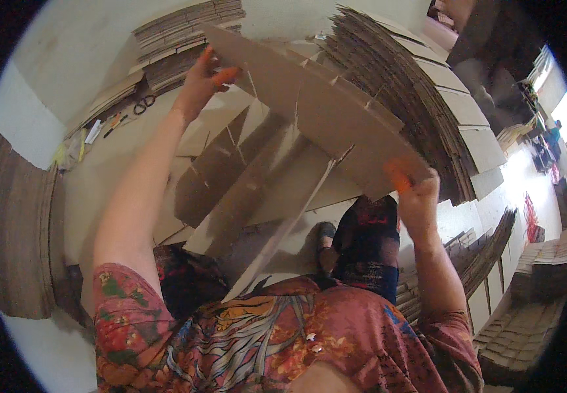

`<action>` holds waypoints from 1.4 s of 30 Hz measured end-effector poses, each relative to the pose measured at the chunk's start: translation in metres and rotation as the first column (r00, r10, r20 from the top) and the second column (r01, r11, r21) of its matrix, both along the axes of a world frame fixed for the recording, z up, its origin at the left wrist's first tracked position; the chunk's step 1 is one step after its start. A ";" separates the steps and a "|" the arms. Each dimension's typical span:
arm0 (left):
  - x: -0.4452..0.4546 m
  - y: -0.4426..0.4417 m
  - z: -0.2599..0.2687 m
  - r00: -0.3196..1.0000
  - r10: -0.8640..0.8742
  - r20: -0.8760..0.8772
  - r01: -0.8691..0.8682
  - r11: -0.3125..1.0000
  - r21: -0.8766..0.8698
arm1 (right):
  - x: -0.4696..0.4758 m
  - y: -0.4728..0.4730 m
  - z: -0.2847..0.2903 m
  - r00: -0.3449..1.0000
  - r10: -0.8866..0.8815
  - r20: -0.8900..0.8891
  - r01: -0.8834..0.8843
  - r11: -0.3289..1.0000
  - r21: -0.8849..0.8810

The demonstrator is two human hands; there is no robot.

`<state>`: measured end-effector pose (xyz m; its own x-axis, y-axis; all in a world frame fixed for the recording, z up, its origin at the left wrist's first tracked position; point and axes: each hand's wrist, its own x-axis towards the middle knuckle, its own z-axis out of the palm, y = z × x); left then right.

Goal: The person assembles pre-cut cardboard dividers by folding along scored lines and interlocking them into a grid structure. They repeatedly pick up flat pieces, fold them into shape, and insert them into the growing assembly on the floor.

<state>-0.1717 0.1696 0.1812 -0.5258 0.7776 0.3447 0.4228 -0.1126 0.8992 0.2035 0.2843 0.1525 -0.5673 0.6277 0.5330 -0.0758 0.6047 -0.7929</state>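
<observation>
My left hand and my right hand, both with orange finger covers, grip opposite ends of a long brown cardboard panel with slots. The panel is held up at a slant, higher at the left of the view. Below it, slotted cardboard pieces stand crosswise between my knees, like box dividers. One long cardboard strip runs from the panel's lower edge towards my body. Whether its slot is joined with the panel's, I cannot tell.
Cardboard sheets are stacked at upper right, upper left, far left and lower right. Black-handled scissors and a cutter with orange on it lie left of my left arm.
</observation>
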 end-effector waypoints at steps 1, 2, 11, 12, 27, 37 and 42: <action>-0.004 0.004 -0.005 1.000 0.030 -0.007 -0.030 0.999 0.029 | 0.000 -0.001 -0.003 1.000 -0.002 -0.006 0.002 1.000 0.020; -0.008 0.007 -0.011 0.998 0.063 -0.013 -0.062 0.996 0.059 | -0.002 -0.001 -0.008 1.000 -0.002 -0.012 0.002 0.999 0.039; -0.010 0.024 -0.028 0.976 0.191 -0.107 -0.193 0.981 -0.010 | -0.005 0.002 -0.033 0.989 0.038 0.146 -0.023 0.994 -0.106; -0.017 0.026 -0.040 0.973 0.200 -0.115 -0.211 0.973 -0.097 | -0.009 0.002 -0.042 0.986 0.048 0.159 -0.020 0.984 -0.175; 0.041 -0.025 -0.052 0.823 0.165 -0.544 -0.373 0.878 -0.299 | -0.028 0.008 -0.013 0.964 -0.064 0.257 -0.070 0.875 0.479; 0.039 -0.044 -0.063 0.831 0.022 -0.556 -0.329 0.825 -0.459 | -0.031 0.022 -0.001 0.821 -0.031 0.569 -0.391 0.695 0.603; 0.053 -0.037 -0.038 0.998 0.010 0.062 0.030 0.797 -0.603 | -0.041 0.030 -0.039 0.841 -0.018 0.540 -0.371 0.708 0.601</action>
